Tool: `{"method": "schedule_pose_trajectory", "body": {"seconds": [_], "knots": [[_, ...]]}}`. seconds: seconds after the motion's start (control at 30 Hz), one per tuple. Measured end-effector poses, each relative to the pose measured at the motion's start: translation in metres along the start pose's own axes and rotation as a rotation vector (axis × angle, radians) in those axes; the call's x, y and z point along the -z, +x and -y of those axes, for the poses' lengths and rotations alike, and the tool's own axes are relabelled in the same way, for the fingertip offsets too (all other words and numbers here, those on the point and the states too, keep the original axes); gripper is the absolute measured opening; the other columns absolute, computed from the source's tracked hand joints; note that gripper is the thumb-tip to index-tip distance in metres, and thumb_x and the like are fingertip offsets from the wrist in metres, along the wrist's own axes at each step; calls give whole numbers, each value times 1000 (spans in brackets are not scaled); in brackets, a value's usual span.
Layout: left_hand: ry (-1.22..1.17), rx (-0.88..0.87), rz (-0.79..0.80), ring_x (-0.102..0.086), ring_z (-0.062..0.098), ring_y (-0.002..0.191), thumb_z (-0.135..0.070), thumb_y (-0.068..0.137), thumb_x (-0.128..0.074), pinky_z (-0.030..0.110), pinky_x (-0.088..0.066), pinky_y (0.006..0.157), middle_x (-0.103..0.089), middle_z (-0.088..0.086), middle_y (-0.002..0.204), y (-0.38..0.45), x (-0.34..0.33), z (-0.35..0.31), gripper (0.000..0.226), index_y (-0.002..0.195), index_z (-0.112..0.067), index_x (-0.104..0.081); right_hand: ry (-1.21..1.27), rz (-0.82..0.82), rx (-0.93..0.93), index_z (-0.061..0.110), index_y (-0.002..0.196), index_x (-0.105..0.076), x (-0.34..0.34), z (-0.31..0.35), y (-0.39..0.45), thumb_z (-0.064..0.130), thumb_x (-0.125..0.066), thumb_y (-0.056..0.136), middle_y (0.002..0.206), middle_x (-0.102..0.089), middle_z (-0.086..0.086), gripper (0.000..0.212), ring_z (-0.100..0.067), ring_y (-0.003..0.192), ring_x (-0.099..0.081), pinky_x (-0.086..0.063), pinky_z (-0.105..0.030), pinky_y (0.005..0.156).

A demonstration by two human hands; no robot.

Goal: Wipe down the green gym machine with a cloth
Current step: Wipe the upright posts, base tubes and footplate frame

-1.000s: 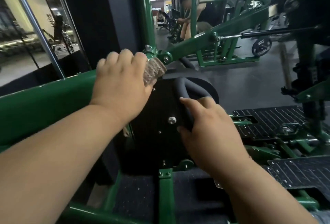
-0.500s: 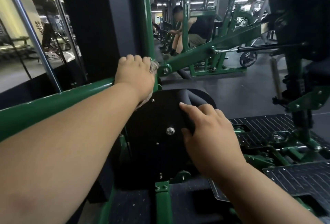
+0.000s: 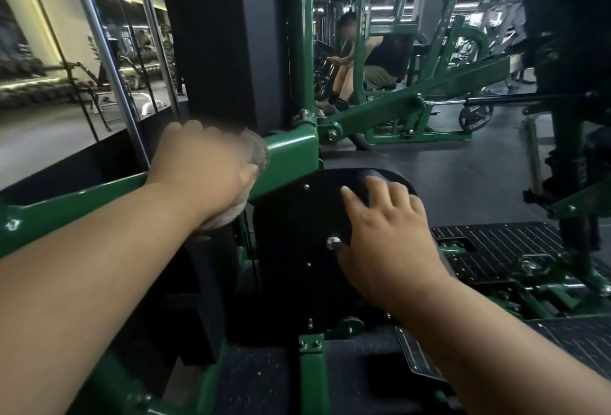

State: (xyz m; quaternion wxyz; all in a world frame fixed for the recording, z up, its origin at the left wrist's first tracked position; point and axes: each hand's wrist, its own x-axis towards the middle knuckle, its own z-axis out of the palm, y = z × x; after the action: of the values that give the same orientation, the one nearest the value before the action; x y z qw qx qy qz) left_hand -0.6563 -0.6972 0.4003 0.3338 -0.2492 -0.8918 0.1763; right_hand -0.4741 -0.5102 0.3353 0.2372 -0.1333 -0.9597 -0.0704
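Note:
My left hand [image 3: 201, 166] wraps over the green horizontal bar [image 3: 291, 153] of the gym machine and holds a brownish-grey cloth [image 3: 256, 150] against it. The cloth shows at the fingertips and again under the palm; most of it is hidden by the hand. The bar meets a green upright post [image 3: 302, 51] just right of the cloth. My right hand [image 3: 385, 236] rests on the black round cover plate [image 3: 297, 216] below the bar, fingers spread over its padded top edge.
A black weight-stack shroud [image 3: 218, 34] stands behind the bar. Chrome guide rods [image 3: 109, 60] and mirror panels are at left. Black ribbed foot plates [image 3: 496, 249] lie at right. A person [image 3: 363, 60] sits on another green machine in the background.
My left hand with the cloth slid right along the green bar towards the upright, then back left a little. My right hand stayed on the black cover.

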Motion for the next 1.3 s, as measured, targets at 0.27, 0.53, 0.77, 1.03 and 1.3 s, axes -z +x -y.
{"method": "schedule_pose_trajectory", "body": {"seconds": [0.27,0.53,0.77,1.03,1.3], "knots": [[-115,-31,121,-62,30,96,-79,96,-17,43,-39,81,-67,3,95,34,-2,-4,71,95,-25,-64,30,33,90,19,162,-26,4,30,109,29,-51,95,150,-44,-12,73,-37,134,-45,-39,-49,108],[-453,35,352,-63,38,110,-76,91,-26,46,-51,100,-68,15,128,98,-4,-41,75,115,-20,-70,515,-203,-62,22,134,-59,-23,15,142,28,-53,91,121,-66,-9,43,-34,111,-60,-49,-42,89],[-489,-21,428,-62,39,118,-66,104,-21,44,-49,100,-67,15,135,105,-12,-30,74,123,-15,-71,418,-85,65,22,139,-50,-32,21,133,22,-54,87,116,-67,-9,52,-38,106,-60,-48,-48,87],[-512,-91,513,-62,38,99,-47,106,-13,54,-55,89,-65,14,120,104,-8,-24,54,148,-23,-38,452,71,-40,26,161,-33,-32,21,141,36,-49,83,111,-61,-5,81,-33,101,-55,-48,-46,86],[-669,14,621,-55,38,125,-39,100,-36,53,-48,102,-54,14,139,99,-4,-15,45,138,-17,-46,607,62,0,29,146,-59,-21,12,137,67,-42,95,129,-58,-6,66,-30,106,-53,-46,-47,94]]}}
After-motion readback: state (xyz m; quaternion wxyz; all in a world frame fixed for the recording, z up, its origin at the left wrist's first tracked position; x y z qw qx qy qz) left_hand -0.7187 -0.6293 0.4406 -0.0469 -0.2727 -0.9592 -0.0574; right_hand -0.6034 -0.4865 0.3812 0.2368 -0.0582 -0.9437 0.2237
